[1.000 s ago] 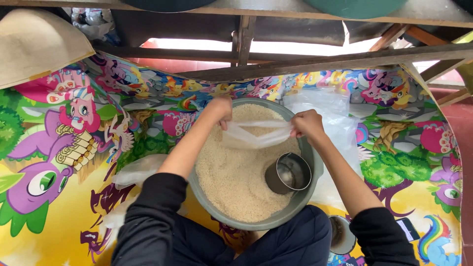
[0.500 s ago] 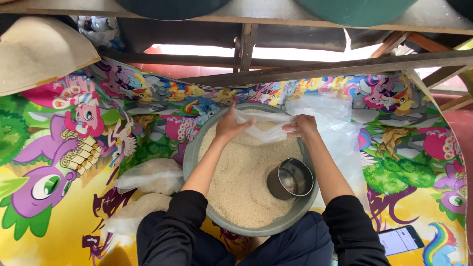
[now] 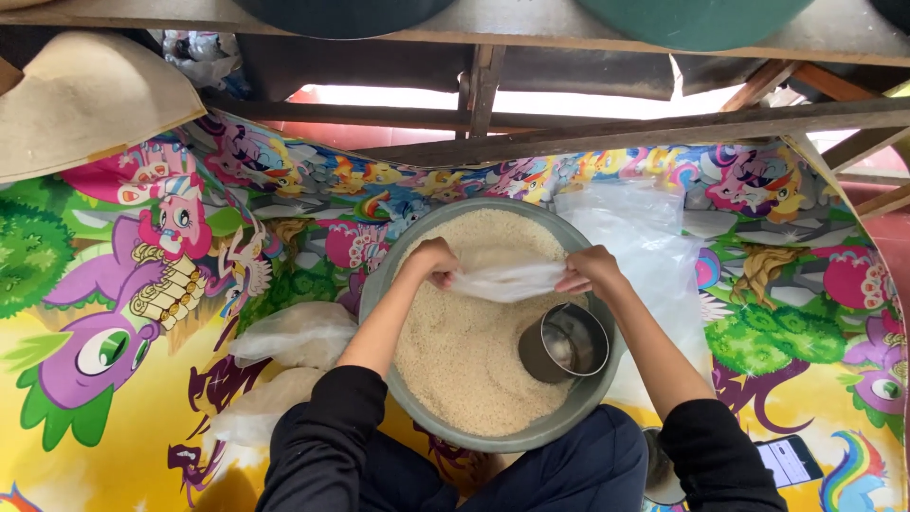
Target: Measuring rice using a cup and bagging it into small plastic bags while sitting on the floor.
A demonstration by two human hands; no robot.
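Head view: left hand (image 3: 434, 264) and right hand (image 3: 590, 270), each grip closed on the clear plastic bag (image 3: 507, 281), now stretch it wider and lower over the rice-filled basin (image 3: 379, 284), beside the unmoved metal cup (image 3: 566, 343).

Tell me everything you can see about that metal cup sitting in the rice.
The metal cup is a small round steel-looking can, shiny grey with a thin bright rim. It lies tilted in the white rice, its mouth facing up and toward the right, partly sunk into the grains on the right side of the big grey basin. A little rice seems to lie inside it. Neither hand touches it; the right hand is just above it, holding a clear plastic bag with the left hand.
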